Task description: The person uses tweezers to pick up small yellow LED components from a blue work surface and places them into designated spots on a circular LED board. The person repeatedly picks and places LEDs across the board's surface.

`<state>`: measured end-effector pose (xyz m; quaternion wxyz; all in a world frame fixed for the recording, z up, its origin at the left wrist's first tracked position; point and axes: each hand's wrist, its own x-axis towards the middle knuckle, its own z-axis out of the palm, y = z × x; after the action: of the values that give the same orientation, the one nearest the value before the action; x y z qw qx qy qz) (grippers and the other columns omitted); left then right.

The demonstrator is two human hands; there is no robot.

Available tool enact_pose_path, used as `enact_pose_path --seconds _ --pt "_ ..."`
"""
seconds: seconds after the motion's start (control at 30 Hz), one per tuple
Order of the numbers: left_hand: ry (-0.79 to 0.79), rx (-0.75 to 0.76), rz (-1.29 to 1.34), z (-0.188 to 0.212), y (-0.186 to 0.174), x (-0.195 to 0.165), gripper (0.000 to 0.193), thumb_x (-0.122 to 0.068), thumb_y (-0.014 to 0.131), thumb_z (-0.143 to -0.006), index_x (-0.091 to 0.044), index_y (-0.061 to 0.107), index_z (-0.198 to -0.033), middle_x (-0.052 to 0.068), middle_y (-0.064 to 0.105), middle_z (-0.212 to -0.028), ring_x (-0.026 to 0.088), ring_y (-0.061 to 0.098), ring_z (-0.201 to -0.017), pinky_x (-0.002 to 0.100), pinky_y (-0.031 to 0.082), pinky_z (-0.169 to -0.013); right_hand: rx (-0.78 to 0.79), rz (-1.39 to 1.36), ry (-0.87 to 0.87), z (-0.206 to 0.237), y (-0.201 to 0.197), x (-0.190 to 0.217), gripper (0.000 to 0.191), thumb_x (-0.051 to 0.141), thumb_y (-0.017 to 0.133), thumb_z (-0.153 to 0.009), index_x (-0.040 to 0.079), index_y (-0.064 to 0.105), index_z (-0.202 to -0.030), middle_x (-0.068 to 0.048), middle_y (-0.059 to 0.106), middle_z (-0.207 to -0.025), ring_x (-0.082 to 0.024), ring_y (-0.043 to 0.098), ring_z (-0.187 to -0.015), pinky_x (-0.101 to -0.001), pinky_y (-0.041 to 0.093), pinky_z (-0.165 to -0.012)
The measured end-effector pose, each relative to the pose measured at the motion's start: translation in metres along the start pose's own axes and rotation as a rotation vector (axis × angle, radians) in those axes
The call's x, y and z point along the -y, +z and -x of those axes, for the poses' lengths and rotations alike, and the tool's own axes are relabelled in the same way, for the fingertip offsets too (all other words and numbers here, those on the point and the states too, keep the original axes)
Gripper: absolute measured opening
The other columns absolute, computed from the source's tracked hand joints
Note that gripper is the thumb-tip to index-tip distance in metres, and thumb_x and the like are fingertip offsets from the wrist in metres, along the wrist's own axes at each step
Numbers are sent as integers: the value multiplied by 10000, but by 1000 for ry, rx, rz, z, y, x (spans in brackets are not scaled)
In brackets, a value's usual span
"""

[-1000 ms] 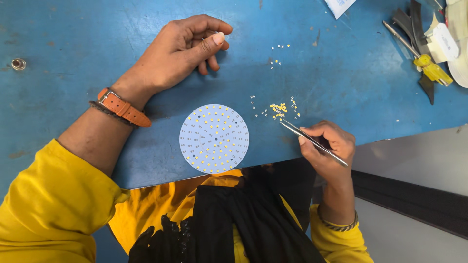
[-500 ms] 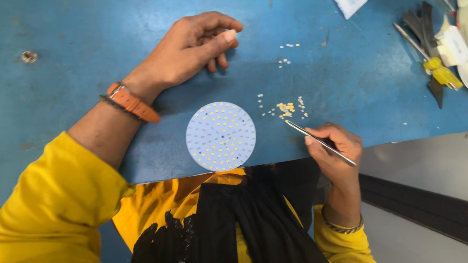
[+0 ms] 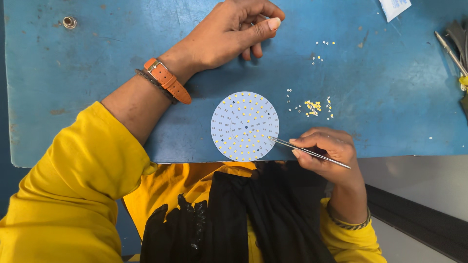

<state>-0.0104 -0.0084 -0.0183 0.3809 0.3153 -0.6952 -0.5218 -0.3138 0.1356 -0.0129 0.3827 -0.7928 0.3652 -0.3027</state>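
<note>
Lying between round board and tool pile, loose yellow chips scatter.

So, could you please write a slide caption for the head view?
Right hand brings tweezers to a round white LED board on a blue table; left hand rests nearby.

Perhaps a white packet, top edge

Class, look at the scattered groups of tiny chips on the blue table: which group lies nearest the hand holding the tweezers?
The yellowish cluster just above the right hand; the other groups lie farther up the table.
</note>
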Motion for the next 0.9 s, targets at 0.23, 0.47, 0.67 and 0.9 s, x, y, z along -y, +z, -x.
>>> enact_pose_path --seconds 0.23,0.47,0.67,0.9 --pt "-3 2 -14 0 0 -2 436 -375 570 -1093 -11 627 -1326 30 669 -1015 75 692 -802 230 586 -656 3 27 -14 3 1 -2 187 81 805 -832 -9 732 -979 -87 725 -831 -105 663 -666 -230 485 -589" --pt "-51 -2 -26 1 0 -9 447 -358 572 -1070 -16 609 -1355 61 694 -1069 83 684 -813 242 583 -662 -587 216 272 16 -13 -13 150 74 761 -1006 -43 720 -1091 -88 667 -850 -71 569 -691 -233 432 -616" --pt "-101 -3 -29 2 0 -13 443 -346 582 -1058 -22 603 -1359 64 703 -1083 76 675 -811 238 574 -663 -625 589 182 25 -2 -4 160 59 790 -947 -47 718 -1043 -112 654 -822 -138 593 -711 -273 460 -656" --pt "-81 6 -18 3 -1 -9 442 -343 587 -1069 -17 604 -1367 62 697 -1086 71 671 -818 232 566 -669 -479 359 80 33 12 10 168 64 797 -875 -29 705 -980 -103 679 -833 -149 610 -678 -260 457 -622"
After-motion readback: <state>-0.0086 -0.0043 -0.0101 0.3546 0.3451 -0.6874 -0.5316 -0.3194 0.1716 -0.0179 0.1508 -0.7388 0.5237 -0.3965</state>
